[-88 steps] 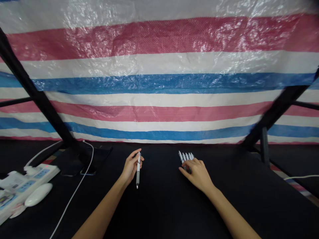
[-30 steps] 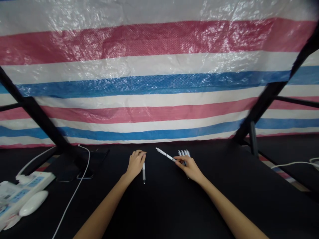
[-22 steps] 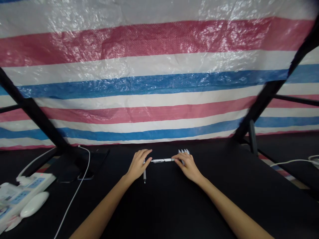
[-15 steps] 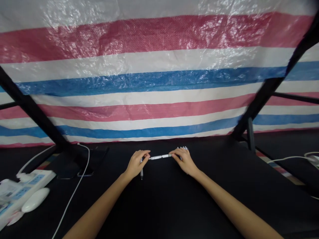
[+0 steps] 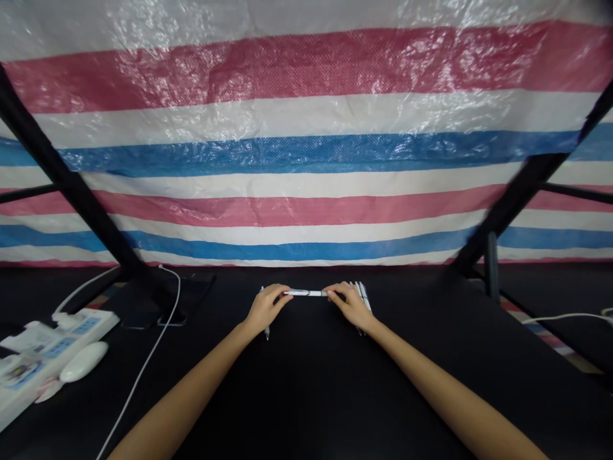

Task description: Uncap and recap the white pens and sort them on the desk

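Observation:
A white pen with a metal tip (image 5: 305,293) lies crosswise between my hands, and my left hand (image 5: 265,308) and my right hand (image 5: 352,306) pinch its two ends. A second white pen (image 5: 266,331) stands out below my left hand, its upper part hidden by the fingers. Several white pens (image 5: 364,297) lie side by side on the black tabletop (image 5: 306,383), right by my right hand and partly hidden by it.
At the left are a white power strip (image 5: 57,348), a white computer mouse (image 5: 83,361), a thin white cable (image 5: 143,364) and a dark phone (image 5: 138,313). Black table legs (image 5: 81,191) slant up against a striped plastic tarp (image 5: 306,153).
The pen first held in my right hand alone now lies crosswise, held by both hands. My hands have moved closer together, and the left hand has left the second pen's middle.

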The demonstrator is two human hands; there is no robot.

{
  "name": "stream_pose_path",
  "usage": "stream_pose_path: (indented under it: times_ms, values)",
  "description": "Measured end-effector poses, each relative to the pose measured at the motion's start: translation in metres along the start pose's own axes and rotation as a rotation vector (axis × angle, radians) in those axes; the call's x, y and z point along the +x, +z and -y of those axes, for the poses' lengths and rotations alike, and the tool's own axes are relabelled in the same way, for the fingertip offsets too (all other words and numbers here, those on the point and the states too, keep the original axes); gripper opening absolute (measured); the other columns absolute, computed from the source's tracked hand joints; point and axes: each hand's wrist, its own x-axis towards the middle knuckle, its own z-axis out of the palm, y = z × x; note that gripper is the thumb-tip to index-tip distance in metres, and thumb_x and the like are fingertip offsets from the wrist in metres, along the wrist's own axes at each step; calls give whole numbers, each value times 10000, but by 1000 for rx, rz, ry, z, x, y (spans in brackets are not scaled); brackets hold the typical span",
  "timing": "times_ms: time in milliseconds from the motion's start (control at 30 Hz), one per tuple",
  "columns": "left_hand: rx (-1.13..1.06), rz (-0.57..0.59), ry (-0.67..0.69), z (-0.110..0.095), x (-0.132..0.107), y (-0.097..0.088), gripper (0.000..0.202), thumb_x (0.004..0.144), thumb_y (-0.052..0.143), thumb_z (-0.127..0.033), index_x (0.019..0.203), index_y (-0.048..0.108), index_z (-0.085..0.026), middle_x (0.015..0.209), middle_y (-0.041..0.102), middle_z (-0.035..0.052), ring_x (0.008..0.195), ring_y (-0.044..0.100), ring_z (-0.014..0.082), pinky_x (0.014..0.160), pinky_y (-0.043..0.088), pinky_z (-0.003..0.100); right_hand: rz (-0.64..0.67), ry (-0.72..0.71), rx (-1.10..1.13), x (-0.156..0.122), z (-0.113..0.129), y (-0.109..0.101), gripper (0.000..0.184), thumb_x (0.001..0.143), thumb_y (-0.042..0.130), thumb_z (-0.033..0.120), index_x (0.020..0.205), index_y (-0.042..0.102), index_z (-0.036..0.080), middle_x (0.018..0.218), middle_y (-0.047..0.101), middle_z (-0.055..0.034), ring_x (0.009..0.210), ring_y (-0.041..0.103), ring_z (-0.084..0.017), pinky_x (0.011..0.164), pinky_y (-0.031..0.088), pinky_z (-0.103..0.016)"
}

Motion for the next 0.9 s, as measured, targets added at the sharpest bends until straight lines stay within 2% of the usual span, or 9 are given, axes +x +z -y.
stream_pose_path:
  times_ms: [167,333,467,567,700,833,900]
  values:
    - [18,44,13,-1,2,-1,190,788,567,-366,720,667,-219,775,623,45,764,544,193,792,386,305,65,-29,-99,-2,1,0,284,905,432,380,1018,658,249,907,669,-37,850,548,-197,796,370,-354]
    - [112,102,41,-1,5,-1,288,821,513,-351,599,629,-210,745,626,45,730,530,191,789,367,317,76,-36,-148,-3,2,0,208,891,479,323,963,661,253,941,665,-32,877,535,-201,832,350,-370]
    - [145,77,18,4,6,-1,155,768,587,-359,799,654,-223,774,622,29,759,538,198,782,369,320,59,-13,-115,-3,1,0,194,891,476,306,954,650,246,959,681,-24,872,540,-202,836,350,-373]
    - [91,69,1,6,5,0,265,682,676,-377,898,638,-228,777,601,16,757,539,188,755,382,295,42,5,-97,-3,0,1,199,888,476,318,954,650,246,983,685,-21,880,547,-203,846,348,-379]
    - [48,127,4,3,4,1,185,761,589,-392,820,639,-223,784,590,23,746,532,176,738,379,281,44,3,-100,-3,0,0,214,891,464,332,954,652,251,978,685,-21,879,550,-205,835,354,-376]
    - [48,146,11,-1,5,0,220,801,544,-370,675,634,-213,775,598,37,761,533,188,765,374,293,34,-10,-102,-3,1,0,225,892,459,339,944,655,243,959,686,-30,873,553,-205,828,361,-373]
    - [86,136,18,0,5,0,208,813,531,-349,700,641,-213,778,602,35,764,538,188,771,374,296,30,-15,-99,-3,2,0,228,893,455,336,945,654,238,955,686,-33,864,555,-205,822,367,-372]
